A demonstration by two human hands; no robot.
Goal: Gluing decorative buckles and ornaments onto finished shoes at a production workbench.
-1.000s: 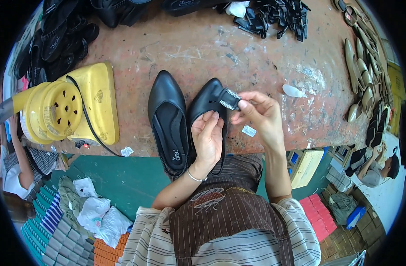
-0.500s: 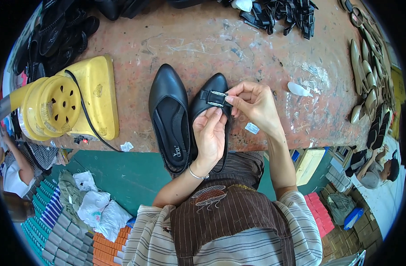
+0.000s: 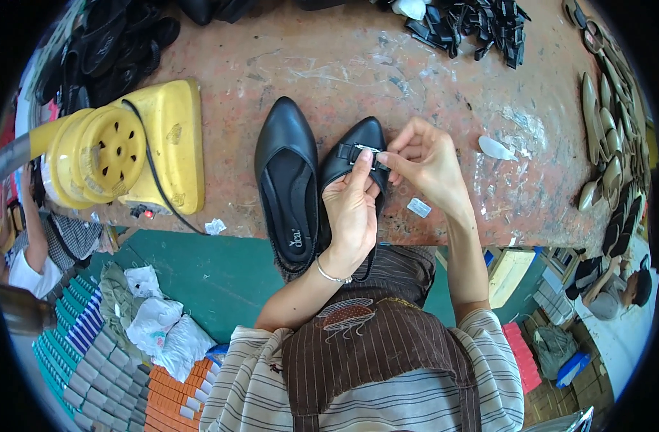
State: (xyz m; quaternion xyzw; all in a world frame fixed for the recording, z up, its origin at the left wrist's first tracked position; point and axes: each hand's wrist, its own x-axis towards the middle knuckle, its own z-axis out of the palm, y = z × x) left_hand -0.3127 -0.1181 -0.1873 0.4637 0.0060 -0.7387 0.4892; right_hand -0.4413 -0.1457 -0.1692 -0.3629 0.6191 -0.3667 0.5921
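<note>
Two black pointed flat shoes lie side by side at the table's near edge, toes away from me: the left shoe [image 3: 285, 140] and the right shoe [image 3: 367, 132]. A black bow [image 3: 344, 153] with a sparkling silver buckle sits across the right shoe's vamp. My left hand [image 3: 352, 217] is closed on that shoe's front, thumb pressing the bow near the buckle and fingers inside the opening. My right hand [image 3: 431, 167] pinches at the bow's right end with thumb and index finger. Its fingertips partly hide that end.
A yellow machine [image 3: 164, 147] with a black cable stands left. Black shoes [image 3: 102, 54] are heaped far left, and black bows [image 3: 480, 29] at the back. A small white bottle [image 3: 495, 148] and a label [image 3: 418, 207] lie right, near rows of beige shoes [image 3: 612, 173].
My left thumb has moved up onto the bow beside the buckle. The buckle now appears more tilted, and the whole view has shifted slightly.
</note>
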